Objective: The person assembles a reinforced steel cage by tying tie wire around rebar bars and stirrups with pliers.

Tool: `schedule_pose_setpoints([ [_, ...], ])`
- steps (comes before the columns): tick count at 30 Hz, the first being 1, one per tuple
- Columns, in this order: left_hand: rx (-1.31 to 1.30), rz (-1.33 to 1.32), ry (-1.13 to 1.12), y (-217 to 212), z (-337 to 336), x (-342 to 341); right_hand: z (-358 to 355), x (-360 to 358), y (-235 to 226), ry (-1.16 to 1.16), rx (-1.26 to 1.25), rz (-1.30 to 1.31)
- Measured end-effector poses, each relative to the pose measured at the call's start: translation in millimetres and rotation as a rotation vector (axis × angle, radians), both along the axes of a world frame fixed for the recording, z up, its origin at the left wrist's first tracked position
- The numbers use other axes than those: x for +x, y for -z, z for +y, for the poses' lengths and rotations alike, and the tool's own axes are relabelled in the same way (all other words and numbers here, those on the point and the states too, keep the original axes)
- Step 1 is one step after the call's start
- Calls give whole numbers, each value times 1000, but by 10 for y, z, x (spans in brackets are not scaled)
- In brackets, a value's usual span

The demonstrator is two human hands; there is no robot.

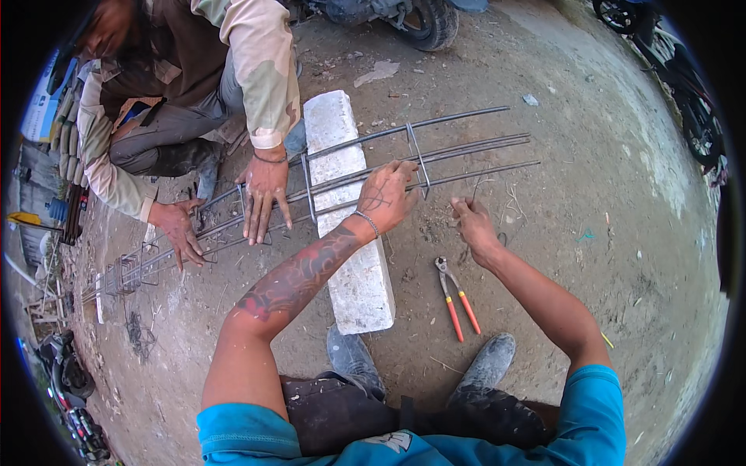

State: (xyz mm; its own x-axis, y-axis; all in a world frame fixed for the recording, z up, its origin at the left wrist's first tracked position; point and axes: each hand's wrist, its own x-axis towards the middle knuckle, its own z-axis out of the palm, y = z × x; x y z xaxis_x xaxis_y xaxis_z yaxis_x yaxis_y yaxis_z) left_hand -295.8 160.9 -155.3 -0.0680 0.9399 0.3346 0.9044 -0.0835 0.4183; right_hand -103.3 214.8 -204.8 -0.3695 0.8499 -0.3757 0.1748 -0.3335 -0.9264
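Note:
My left hand (388, 194) is closed over the long steel bars (482, 145) of a rebar cage, just beside a bent square stirrup (418, 159). Off the bars' right side, my right hand (475, 229) is closed in a pinch, with a thin dark tie wire (479, 185) seeming to rise from its fingertips. A white block (361, 291) props up the cage from below. Between my hands and my boots, end-cutting pincers (454, 299) with orange handles lie on the ground. Another person's hands (266, 194) rest spread on the cage to the left.
The other person (179, 93) crouches at the upper left, close to the cage. More stirrups (124, 273) are bunched at its far left end. Loose wire (140, 335) lies on the dirt ground. Motorbikes stand at the top, the right edge (691, 116) and the lower left.

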Motion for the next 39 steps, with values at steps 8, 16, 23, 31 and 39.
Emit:
schedule_pose_setpoints([
  [8,-191,-95,4,-76,22,9,-192,484,-84,-551,-268,-363],
  [16,78,-107,8,-122,84,-7,-290,706,322,-224,611,-105],
  [23,-288,-489,109,-334,31,179,-239,594,-264,-425,327,-235],
  [31,-523,-839,182,-213,13,387,-368,413,-458,-480,28,-111],
  [39,-573,-1178,117,-171,-39,435,-428,385,-443,-286,-66,98],
])
